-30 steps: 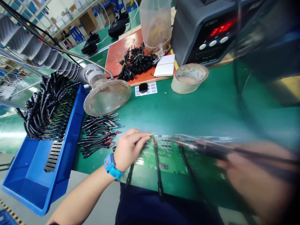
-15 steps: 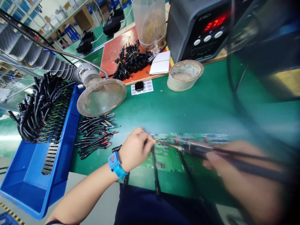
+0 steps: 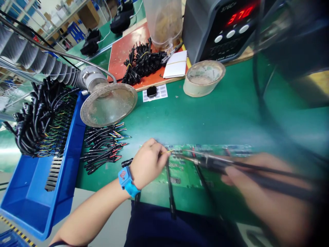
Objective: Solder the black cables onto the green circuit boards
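Note:
A green circuit board (image 3: 185, 169) lies flat near the front edge of the green bench. My left hand (image 3: 147, 163), with a blue wrist strap (image 3: 126, 181), pinches a thin yellow wire (image 3: 168, 151) down at the board's upper left edge. My right hand (image 3: 259, 192), blurred and close to the camera, grips a black soldering iron (image 3: 218, 164) whose tip meets the yellow wire's end. Black cables (image 3: 169, 187) run from the board over the bench edge.
A fume-extractor funnel (image 3: 109, 104) on a ribbed hose hangs over loose black wire leads (image 3: 102, 147). A blue bin (image 3: 41, 192) holds bundled black cables. Behind stand a soldering station (image 3: 226, 27) with a red "370" readout, a tape roll (image 3: 204, 78), a red mat (image 3: 128, 58) with cable bundles and a plastic jar (image 3: 164, 20).
The soldering iron tip moved left across the board to meet the yellow wire in my left hand. The left hand shifted slightly right and has held still since.

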Motion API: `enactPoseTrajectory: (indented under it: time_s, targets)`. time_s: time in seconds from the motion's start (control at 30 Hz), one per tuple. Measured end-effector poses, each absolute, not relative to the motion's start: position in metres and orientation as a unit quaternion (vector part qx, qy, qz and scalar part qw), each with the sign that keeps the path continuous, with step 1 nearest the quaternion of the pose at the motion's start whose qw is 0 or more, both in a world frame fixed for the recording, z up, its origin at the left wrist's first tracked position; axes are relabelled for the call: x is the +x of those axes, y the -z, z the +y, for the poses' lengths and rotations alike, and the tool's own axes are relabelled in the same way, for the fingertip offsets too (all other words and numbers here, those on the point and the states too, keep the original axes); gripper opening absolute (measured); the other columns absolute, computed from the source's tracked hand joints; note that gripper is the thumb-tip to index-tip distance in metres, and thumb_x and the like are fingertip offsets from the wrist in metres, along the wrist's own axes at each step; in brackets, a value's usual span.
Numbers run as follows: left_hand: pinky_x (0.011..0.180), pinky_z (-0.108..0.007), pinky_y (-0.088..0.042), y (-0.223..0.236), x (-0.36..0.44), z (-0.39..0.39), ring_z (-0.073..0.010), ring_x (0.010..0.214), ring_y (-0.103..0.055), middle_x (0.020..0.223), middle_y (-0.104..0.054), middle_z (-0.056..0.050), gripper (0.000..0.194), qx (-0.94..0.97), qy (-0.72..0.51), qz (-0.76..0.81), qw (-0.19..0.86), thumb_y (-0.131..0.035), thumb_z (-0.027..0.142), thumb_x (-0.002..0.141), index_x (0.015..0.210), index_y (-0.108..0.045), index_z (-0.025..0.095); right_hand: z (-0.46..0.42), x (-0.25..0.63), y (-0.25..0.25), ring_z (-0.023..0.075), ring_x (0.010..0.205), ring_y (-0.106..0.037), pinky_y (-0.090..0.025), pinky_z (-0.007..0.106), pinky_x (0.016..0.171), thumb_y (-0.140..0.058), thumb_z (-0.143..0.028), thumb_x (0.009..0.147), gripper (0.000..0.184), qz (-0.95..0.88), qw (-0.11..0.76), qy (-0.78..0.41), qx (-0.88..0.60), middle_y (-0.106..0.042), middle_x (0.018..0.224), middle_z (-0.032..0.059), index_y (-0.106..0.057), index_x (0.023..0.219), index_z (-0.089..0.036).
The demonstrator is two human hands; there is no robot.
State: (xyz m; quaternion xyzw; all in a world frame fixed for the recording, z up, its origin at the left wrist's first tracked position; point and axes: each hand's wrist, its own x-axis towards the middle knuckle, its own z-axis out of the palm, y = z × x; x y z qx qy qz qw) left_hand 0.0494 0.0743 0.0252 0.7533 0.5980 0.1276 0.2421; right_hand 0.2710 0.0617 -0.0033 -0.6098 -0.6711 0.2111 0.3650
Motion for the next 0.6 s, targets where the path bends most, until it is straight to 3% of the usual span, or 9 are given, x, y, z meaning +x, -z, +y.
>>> enactPoseTrajectory:
  time_s: [0.27,0.43,0.6]
  targets:
    - [0.053,-0.025,-0.041,-0.0316,0.0538,0.0819,-0.0108,0.054,-0.049,0.069,-0.053,0.000,0.010,0.729,-0.062,0.637,0.244,-0.055,0.020,0.076,0.067,-0.056,0.017,0.0590,0.2694,0.0000,0.0162,0.044,-0.046,-0.032,0.029,0.040,-0.053,-0.033,0.074,0.019,-0.675,0.399,-0.200,-0.587,-0.050,0.049,-0.0008,-0.048,0.057,-0.026]
    - [0.053,-0.025,-0.039,-0.0325,0.0551,0.0812,-0.0106,0.054,-0.049,0.069,-0.053,0.001,0.010,0.724,-0.058,0.642,0.244,-0.055,0.020,0.076,0.066,-0.055,0.017,0.0595,0.2727,0.0023,0.0165,0.040,-0.043,-0.029,0.030,0.037,-0.053,-0.034,0.072,0.021,-0.640,0.388,-0.165,-0.642,-0.049,0.045,0.0010,-0.048,0.054,-0.025]
    - [0.058,-0.024,-0.041,-0.0307,0.0558,0.0748,-0.0111,0.060,-0.051,0.070,-0.051,0.002,0.010,0.718,-0.097,0.648,0.235,-0.053,0.021,0.079,0.069,-0.054,0.018,0.0656,0.2686,-0.0014,0.0155,0.035,-0.040,-0.026,0.029,0.033,-0.052,-0.028,0.071,0.022,-0.666,0.426,-0.148,-0.594,-0.046,0.041,0.0005,-0.045,0.051,-0.024]
